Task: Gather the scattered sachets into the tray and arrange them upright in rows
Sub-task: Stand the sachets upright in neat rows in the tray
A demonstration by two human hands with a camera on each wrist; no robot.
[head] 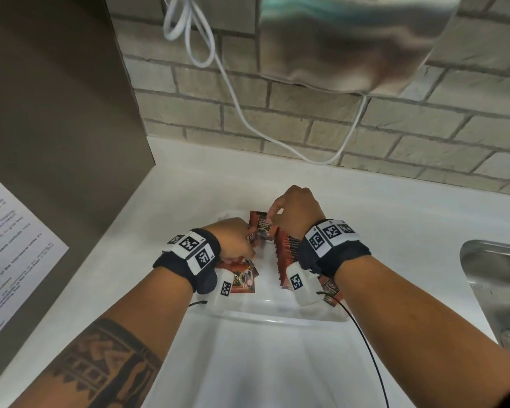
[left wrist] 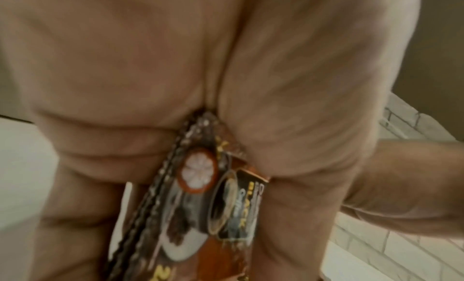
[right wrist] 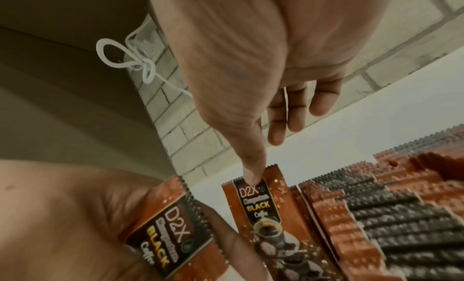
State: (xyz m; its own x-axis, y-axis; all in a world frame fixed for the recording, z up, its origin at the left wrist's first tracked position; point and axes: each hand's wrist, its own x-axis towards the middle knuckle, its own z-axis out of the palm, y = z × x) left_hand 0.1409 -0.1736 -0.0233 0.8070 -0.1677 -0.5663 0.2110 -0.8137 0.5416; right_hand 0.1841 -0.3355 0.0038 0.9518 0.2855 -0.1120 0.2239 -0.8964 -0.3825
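The right hand (head: pixel 295 210) is pinching the top edge of an upright sachet (head: pixel 263 223) between thumb and forefinger, the other fingers (right wrist: pixel 278 122) hanging loosely curled. This sachet is standing at the far end of a row of sachets (head: pixel 286 254) set on edge inside the clear tray (head: pixel 265 316). The left hand (head: pixel 233 240) is gripping a small stack of sachets (left wrist: pixel 200 196), fingers and thumb closed round it, just left of the row. One loose sachet (head: pixel 243 279) is lying flat in the tray beneath the left wrist; another (head: pixel 331 291) is lying at the near right corner. The tray is resting on the white bench (head: pixel 395 219), with a steel sink (head: pixel 495 278) to the right.
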